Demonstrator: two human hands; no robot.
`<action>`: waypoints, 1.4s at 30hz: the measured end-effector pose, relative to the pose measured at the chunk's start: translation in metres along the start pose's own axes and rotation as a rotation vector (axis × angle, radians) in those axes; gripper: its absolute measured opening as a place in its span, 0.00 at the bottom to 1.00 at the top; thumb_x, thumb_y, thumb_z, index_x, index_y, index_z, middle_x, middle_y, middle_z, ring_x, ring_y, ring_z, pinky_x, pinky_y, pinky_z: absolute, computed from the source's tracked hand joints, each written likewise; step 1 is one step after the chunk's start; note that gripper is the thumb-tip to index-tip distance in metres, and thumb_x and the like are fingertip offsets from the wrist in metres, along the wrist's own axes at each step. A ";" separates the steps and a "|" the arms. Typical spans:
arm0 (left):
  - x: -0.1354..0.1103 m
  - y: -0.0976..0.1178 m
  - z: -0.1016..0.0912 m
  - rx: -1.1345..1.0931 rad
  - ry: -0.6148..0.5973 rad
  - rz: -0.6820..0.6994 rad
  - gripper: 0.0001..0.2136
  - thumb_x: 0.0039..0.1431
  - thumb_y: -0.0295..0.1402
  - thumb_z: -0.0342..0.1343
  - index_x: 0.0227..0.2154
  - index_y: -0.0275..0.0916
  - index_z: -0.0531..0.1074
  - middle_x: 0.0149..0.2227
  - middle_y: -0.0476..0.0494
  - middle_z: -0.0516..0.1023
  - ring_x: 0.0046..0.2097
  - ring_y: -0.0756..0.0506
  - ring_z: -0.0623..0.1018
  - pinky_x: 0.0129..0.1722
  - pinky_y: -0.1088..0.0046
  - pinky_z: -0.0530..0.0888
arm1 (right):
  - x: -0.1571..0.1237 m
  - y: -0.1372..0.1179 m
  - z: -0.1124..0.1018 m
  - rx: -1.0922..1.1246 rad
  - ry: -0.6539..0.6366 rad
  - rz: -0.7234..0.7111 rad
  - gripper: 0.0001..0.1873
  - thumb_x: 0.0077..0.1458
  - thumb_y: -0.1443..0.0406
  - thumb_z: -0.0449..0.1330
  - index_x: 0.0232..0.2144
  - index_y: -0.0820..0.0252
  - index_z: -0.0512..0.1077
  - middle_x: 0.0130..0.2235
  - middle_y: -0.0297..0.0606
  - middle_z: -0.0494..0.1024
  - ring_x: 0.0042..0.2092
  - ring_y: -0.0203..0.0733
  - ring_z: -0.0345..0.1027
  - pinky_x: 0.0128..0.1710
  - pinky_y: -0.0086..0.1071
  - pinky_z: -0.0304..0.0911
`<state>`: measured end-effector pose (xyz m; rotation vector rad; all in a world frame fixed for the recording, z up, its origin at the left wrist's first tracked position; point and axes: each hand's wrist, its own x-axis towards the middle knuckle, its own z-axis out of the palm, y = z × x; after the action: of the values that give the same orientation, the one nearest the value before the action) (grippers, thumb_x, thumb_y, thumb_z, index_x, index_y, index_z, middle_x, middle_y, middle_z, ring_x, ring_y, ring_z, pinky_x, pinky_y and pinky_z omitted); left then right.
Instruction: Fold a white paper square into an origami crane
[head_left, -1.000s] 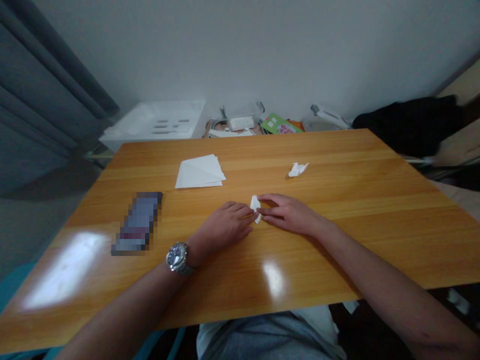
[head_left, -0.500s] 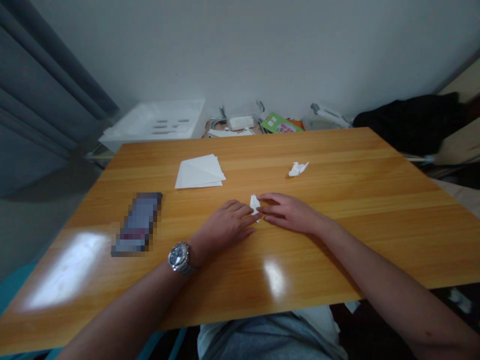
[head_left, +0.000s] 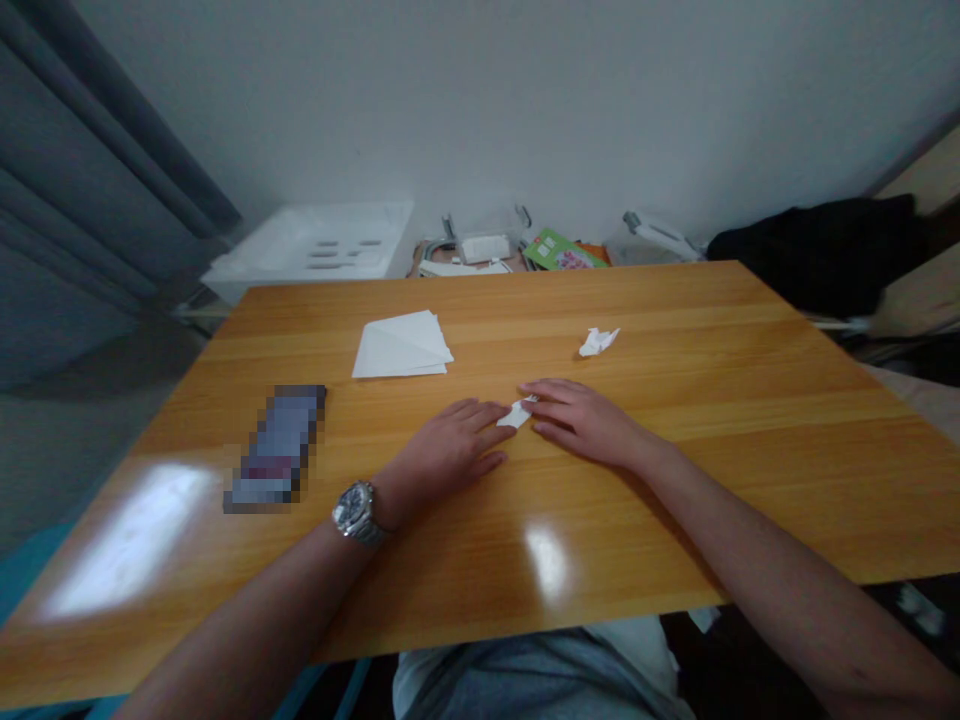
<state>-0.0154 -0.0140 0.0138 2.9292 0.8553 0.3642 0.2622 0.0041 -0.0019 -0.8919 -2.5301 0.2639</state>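
Note:
A small white folded paper piece lies on the wooden table between my two hands. My left hand, with a metal watch at the wrist, rests flat with its fingertips touching the paper's left end. My right hand lies flat on the other side, fingers stretched out and pressing the paper's right end. Neither hand grips the paper.
A second small crumpled white paper lies farther back on the right. A stack of white folded sheets sits at the back left. A pixelated dark phone-like object lies left. White box, books and clutter stand behind the table.
The small paper stood up between the fingertips before; now it lies lower and flatter on the table. Both hands shifted slightly.

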 end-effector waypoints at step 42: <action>0.011 0.001 0.004 -0.086 0.139 -0.217 0.10 0.72 0.35 0.50 0.42 0.39 0.76 0.39 0.44 0.81 0.42 0.44 0.79 0.44 0.66 0.73 | 0.006 -0.008 0.005 0.152 0.084 0.072 0.12 0.70 0.61 0.55 0.43 0.56 0.78 0.41 0.42 0.80 0.43 0.44 0.74 0.44 0.37 0.69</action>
<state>-0.0049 -0.0092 0.0121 2.7224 1.1324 0.5777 0.2513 0.0014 -0.0021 -0.9158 -2.3679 0.4265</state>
